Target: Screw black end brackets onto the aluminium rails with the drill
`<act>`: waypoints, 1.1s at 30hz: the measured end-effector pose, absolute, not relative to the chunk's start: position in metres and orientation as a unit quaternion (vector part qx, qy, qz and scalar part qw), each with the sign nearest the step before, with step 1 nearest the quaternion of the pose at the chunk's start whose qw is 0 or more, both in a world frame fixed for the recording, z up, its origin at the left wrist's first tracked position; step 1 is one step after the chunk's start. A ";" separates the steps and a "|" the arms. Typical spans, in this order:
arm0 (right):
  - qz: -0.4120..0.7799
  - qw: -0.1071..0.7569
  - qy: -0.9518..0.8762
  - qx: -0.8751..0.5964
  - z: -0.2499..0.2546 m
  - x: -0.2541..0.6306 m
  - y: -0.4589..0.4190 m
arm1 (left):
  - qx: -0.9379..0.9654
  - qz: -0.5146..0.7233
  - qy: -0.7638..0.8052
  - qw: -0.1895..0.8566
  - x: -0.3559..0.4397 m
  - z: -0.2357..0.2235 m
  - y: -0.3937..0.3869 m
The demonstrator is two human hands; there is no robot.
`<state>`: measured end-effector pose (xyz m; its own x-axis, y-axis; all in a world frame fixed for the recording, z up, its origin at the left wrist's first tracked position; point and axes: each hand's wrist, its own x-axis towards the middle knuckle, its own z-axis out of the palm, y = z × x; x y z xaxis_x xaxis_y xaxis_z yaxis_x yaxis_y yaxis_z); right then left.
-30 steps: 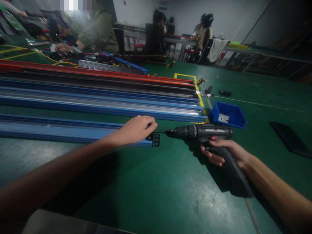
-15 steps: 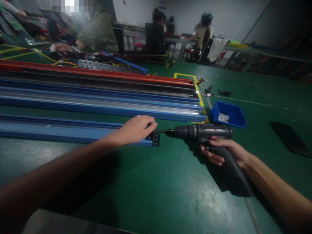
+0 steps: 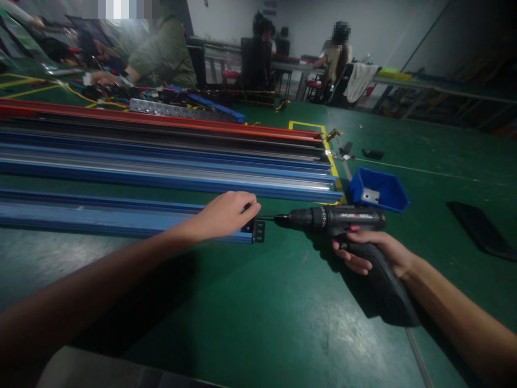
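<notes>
Nothing shifted since a second ago. Left hand [image 3: 226,214] still pressed on the end of the near blue rail [image 3: 121,218] lying on the green floor [image 3: 262,312], fingers curled over its black end bracket [image 3: 259,230]. Right hand [image 3: 375,253], grip wrapped tight round the cordless drill [image 3: 343,221], bit held level against that bracket. Blue bin [image 3: 379,189] just beyond.

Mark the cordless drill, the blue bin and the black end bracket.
cordless drill [image 3: 343,218], head view, on its motor body.
blue bin [image 3: 385,188], head view, inside wall.
black end bracket [image 3: 259,231], head view, slotted face.
</notes>
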<state>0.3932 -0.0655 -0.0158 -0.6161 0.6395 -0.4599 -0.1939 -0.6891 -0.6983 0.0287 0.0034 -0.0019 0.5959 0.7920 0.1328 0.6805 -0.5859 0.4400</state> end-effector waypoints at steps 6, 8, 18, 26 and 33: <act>0.841 0.258 -0.307 -0.363 -0.013 0.391 -0.067 | 0.874 0.160 0.423 0.177 0.029 -0.002 0.003; 0.842 0.258 -0.306 -0.362 -0.013 0.391 -0.067 | 0.874 0.160 0.423 0.177 0.029 -0.002 0.004; 0.845 0.253 -0.300 -0.363 -0.018 0.395 -0.066 | 0.872 0.155 0.428 0.178 0.029 -0.001 0.002; 0.848 0.253 -0.300 -0.356 -0.018 0.394 -0.065 | 0.872 0.156 0.427 0.179 0.029 -0.003 0.003; 0.844 0.257 -0.308 -0.356 -0.017 0.393 -0.066 | 0.873 0.158 0.425 0.178 0.029 -0.002 0.003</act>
<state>0.3931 -0.0659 -0.0170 -0.6133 0.6539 -0.4430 -0.2149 -0.6779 -0.7031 0.0290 0.0032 -0.0017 0.5881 0.7992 0.1245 0.6862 -0.5745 0.4462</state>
